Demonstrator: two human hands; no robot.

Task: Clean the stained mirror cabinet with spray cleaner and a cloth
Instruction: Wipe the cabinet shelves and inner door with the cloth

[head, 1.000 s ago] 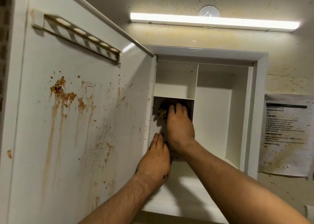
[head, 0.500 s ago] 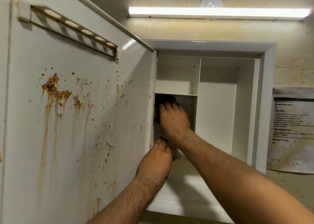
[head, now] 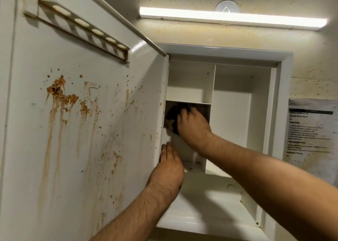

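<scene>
Door (head: 82, 121) of the cabinet (head: 285, 94) stands swung wide to the left, its inner face streaked with rusty-brown drips and spatter, so the shelves behind lie open to reach. Left hand (head: 169, 169) rests at the door's hinge-side edge, fingers straight and pressed together against it; my reading is that it steadies the door so it cannot swing while the other arm works. Right hand (head: 192, 125) is pushed into the lower left compartment, just under the short shelf (head: 188, 102), with fingers curled over a dark cloth (head: 171, 117) and pressing it against the compartment's back or left wall; which of the two I cannot tell, as the hand is blurred. That cloth sits where the grime is tucked deepest, which would explain the reach across the body. Brown flecks lie on the compartment floor (head: 193, 164) below the wrist. No spray bottle shows anywhere. Above, a strip light (head: 232, 18) glares on a speckled wall, and a printed sheet (head: 311, 131) hangs to the right. Most of the door's staining looks untouched, so the job seems far from finished.
</scene>
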